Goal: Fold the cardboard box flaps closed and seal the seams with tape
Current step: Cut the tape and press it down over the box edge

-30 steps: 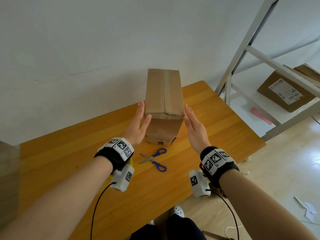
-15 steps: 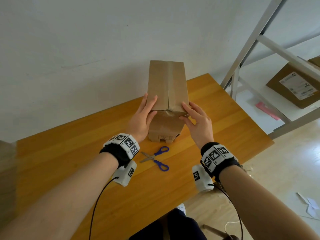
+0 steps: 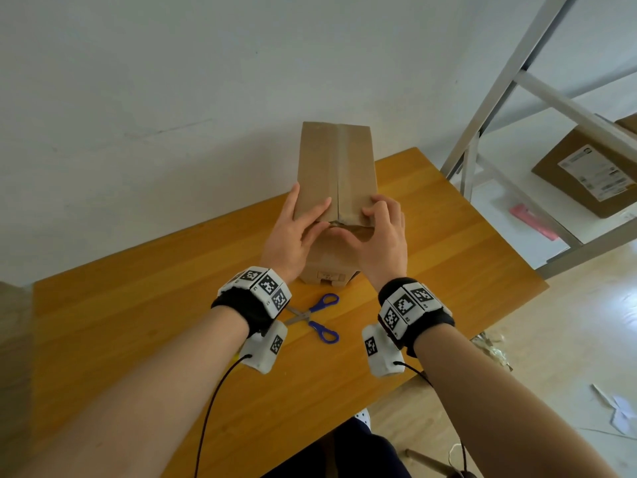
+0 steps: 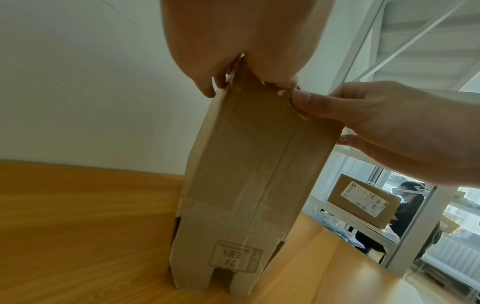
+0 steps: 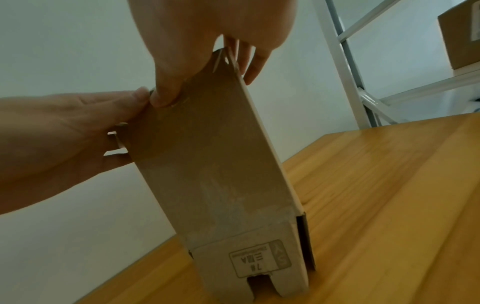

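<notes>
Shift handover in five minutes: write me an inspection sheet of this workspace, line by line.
Surface: wooden table, against a white wall.
Job's things: cardboard box standing upright on its open bottom flaps, top flaps folded shut; no tape roll seen.
Clutter: blue-handled scissors lying open on the table, near the box.
Grippers: left hand and right hand both grip the box's near top edge, thumbs on top.
Cables: black cable from the left wrist unit; another at the right wrist.
Surroundings: metal shelf rack holding a labelled box; paper scraps on the floor.
</notes>
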Tool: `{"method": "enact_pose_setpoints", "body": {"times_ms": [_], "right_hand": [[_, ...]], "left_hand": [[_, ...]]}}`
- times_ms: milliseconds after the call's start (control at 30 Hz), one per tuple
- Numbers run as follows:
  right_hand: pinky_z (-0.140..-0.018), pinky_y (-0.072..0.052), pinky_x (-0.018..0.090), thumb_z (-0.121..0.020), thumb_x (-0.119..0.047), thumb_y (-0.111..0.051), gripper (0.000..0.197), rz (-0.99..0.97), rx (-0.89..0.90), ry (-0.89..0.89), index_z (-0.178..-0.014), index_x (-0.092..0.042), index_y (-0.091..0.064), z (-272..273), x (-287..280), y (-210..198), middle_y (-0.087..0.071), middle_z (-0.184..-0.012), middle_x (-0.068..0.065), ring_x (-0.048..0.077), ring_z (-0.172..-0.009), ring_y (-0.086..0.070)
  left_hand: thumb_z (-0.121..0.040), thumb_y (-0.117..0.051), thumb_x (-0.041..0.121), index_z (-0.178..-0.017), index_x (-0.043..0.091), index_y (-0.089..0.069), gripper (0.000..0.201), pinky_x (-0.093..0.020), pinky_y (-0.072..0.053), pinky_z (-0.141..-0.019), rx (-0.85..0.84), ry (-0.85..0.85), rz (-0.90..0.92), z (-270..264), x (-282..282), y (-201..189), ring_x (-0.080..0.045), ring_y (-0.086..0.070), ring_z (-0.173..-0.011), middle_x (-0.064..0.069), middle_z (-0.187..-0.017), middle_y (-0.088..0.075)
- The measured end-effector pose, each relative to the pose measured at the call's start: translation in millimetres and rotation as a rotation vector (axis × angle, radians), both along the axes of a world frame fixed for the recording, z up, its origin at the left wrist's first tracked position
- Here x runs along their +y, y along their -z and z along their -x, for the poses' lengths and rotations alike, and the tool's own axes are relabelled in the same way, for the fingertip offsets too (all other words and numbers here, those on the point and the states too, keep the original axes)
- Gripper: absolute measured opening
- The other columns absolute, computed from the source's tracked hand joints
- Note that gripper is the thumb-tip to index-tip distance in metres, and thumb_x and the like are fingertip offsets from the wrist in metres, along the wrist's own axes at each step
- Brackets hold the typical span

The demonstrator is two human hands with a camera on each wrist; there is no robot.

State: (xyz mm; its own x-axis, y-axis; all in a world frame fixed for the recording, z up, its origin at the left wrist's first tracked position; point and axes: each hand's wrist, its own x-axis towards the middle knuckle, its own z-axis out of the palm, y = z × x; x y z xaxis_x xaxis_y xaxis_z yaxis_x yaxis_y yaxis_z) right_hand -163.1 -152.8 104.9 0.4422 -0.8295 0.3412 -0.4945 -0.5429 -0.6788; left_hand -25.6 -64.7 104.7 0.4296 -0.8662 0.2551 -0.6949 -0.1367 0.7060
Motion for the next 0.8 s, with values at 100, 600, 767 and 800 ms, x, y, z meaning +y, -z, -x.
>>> {"method": "enact_pose_setpoints", "body": {"times_ms": [100,600,767,800], "right_hand": [[-0.086,-0.05,0.033,-0.078,-0.037,-0.074,0.038,-0.007,-0.021,-0.081,-0.098,-0.009,-0.057,10.8,-10.4,1.6,-0.051,-0.128,0.002,0.022,-0.113,-0.05],[-0.092,-0.049,0.036,-0.091,-0.026,-0.062,0.029,-0.049,0.106,-0.259,-0.119,-0.021,-0.067,59.0,-36.9,-17.3,-0.061,-0.125,-0.001,0.015,-0.111,-0.057],[-0.077,-0.054,0.04,-0.09,-0.022,-0.064,0.026,0.023,0.059,-0.242,-0.114,-0.016,-0.069,53.2,-33.1,-12.6,-0.067,-0.107,0.001,0.014,-0.089,-0.059],[-0.074,-0.054,0.04,-0.089,-0.022,-0.064,0.026,0.042,0.051,-0.238,-0.114,-0.016,-0.07,52.3,-32.1,-11.5,-0.068,-0.104,0.0,0.015,-0.086,-0.059]], "left_hand": [[-0.095,-0.044,0.033,-0.131,0.038,-0.048,0.036,-0.021,-0.036,-0.096,-0.093,0.024,-0.008,-7.8,3.4,-1.5,-0.022,-0.024,-0.14,-0.004,-0.156,-0.016],[-0.098,-0.037,0.032,-0.137,0.042,-0.036,0.041,-0.02,-0.04,-0.091,-0.195,0.226,-0.134,-50.8,25.1,-10.4,-0.012,-0.039,-0.13,0.01,-0.154,-0.019],[-0.093,-0.05,0.022,-0.133,0.035,-0.042,0.043,-0.019,-0.04,-0.092,-0.227,0.157,-0.027,-46.6,23.2,-3.5,-0.018,-0.051,-0.123,0.001,-0.147,-0.036],[-0.092,-0.053,0.019,-0.132,0.033,-0.042,0.044,-0.018,-0.04,-0.092,-0.219,0.152,0.003,-45.3,22.5,-3.5,-0.018,-0.055,-0.118,-0.002,-0.144,-0.04]]}}
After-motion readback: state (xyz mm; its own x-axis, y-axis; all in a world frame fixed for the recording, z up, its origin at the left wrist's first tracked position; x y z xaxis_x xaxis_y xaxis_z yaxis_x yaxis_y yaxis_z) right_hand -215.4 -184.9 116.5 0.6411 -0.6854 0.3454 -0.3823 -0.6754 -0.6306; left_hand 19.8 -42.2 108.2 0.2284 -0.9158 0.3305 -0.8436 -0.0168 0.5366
